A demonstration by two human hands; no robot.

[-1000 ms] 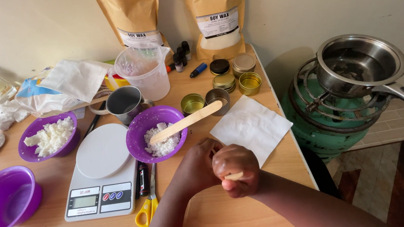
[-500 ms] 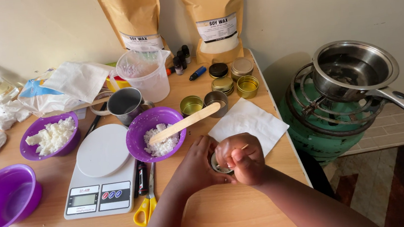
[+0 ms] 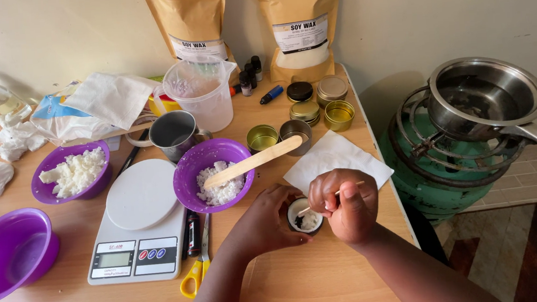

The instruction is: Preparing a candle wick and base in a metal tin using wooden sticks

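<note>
My left hand (image 3: 263, 223) curls around a small round tin (image 3: 305, 217) on the wooden table (image 3: 306, 290), steadying it. White wax lies inside the tin. My right hand (image 3: 347, 201) pinches a thin wooden stick (image 3: 340, 192) whose lower end dips into the tin. Just left of my hands stands a purple bowl (image 3: 213, 174) of white wax flakes with a flat wooden stirrer (image 3: 253, 161) resting across its rim. A white napkin (image 3: 340, 159) lies under and behind my right hand.
A white kitchen scale (image 3: 139, 227), yellow-handled scissors (image 3: 196, 270) and two more purple bowls (image 3: 7, 255) (image 3: 73, 173) lie to the left. Several small tins (image 3: 307, 112), a metal cup (image 3: 174, 133), a plastic jug (image 3: 202, 92) and two brown pouches stand behind. A pan (image 3: 487, 96) sits on a green gas burner at right.
My hands have parted a little, so the tin with wax now shows between them. My right hand has shifted right and now holds the stick angled into the tin.
</note>
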